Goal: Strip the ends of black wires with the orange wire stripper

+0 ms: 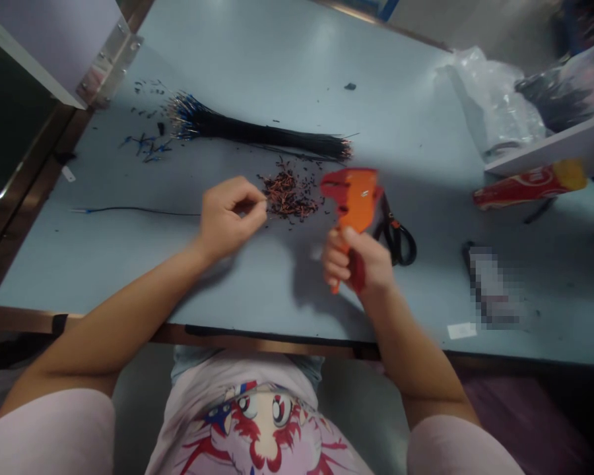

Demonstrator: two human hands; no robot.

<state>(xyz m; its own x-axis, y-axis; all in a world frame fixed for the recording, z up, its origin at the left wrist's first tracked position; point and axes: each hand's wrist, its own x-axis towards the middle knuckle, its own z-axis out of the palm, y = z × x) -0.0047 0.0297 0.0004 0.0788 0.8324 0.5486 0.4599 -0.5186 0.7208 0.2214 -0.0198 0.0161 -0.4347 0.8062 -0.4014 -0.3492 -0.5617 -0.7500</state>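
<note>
My left hand (232,214) is closed in a pinch on a thin black wire (148,210), which runs out to the left and ends in a blue and silver terminal. My right hand (359,260) is wrapped round the handle of an orange and red wire stripper (357,194), its head raised over the table. Between the hands lies a pile of short copper and black wire scraps (290,192). Behind it stretches a thick bundle of black wires (267,134), with blue terminals at the left end and bare copper at the right.
Black-handled scissors (400,244) lie just right of the stripper. Several loose blue-ended pieces (151,148) are at the left. Farther right are a red and yellow packet (529,185), a blurred-out dark object (492,284), a white label (461,330) and a clear plastic bag (499,99).
</note>
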